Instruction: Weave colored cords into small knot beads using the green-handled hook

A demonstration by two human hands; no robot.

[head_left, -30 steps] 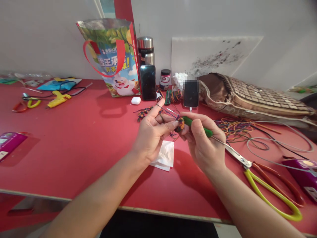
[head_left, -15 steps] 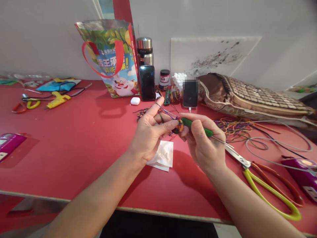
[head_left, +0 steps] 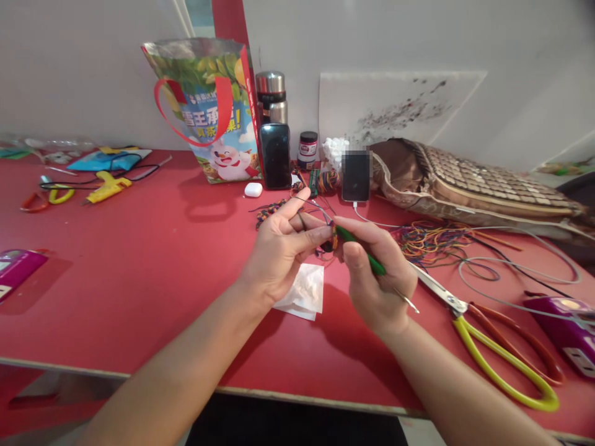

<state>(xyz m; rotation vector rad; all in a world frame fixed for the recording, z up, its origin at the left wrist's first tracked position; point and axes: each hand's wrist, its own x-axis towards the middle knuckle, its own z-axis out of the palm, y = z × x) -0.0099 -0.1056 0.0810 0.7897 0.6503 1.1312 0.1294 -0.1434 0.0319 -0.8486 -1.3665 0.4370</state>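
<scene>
My left hand [head_left: 283, 248] pinches a small multicoloured crochet piece [head_left: 333, 240] between thumb and fingers, its index finger raised with a strand of yarn running from it to the work. My right hand [head_left: 379, 269] is closed around the green handle of a crochet hook [head_left: 375, 264]. One metal end of the hook sticks out behind the palm; the other end is at the crochet piece, its tip hard to make out. Beyond my left hand lies a braided multicoloured strip [head_left: 269, 212]. Below the hands rests a folded white tissue [head_left: 309, 291].
Large scissors [head_left: 483, 337] with red and yellow handles lie right of my right hand. Loose yarn [head_left: 425, 240] and a grey cable spread behind them. At the back stand a shopping bag [head_left: 218, 124], a dark phone [head_left: 276, 155] and another phone [head_left: 356, 179]. A yellow glue gun [head_left: 109, 187] lies left.
My right hand has turned and shifted slightly left and down, tilting the green handle more steeply, with the hook's rear end now pointing lower. My left hand keeps its pinch nearly in place.
</scene>
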